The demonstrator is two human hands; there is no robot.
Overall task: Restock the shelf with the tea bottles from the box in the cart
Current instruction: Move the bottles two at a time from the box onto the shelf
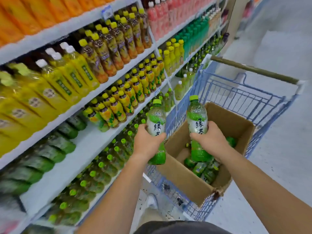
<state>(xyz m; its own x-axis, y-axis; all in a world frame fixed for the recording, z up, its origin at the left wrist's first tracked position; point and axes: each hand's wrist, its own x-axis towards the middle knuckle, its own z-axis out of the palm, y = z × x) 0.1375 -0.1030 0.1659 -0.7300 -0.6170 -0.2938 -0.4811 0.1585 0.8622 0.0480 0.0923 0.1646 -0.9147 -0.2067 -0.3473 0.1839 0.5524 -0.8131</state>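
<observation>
Bottles: you've got two green-cap tea bottles up, both upright, one per hand, above the cart.
L hand (148,141): wrapped round the middle of the L bottle (156,125); thumb across the label, fingers behind. Bottle sits over the cart's shelf-side edge, just beside the box.
R hand (211,139): clenched round the R bottle (197,120) below the label's black script; its green base hangs over the open box.
Box (184,176): brown cardboard, flaps open, in the cart. More bottles lie on their sides in the bottom, green caps and labels showing; can't count them.
Cart (239,97): blue wire basket, dark handle at the far end, parked right alongside the shelf.
Shelf (81,146): white, on your L. Lowest row in view: green-cap bottles packed tight. Next tier up: bare white patch near you, dark green bottles to its L, yellow-cap bottles further along.
Upper tiers: yellow-label bottles w/ white caps, brown drinks w/ yellow caps, then orange and pink bottles at the top.
Floor (278,149): pale, beyond the cart.
</observation>
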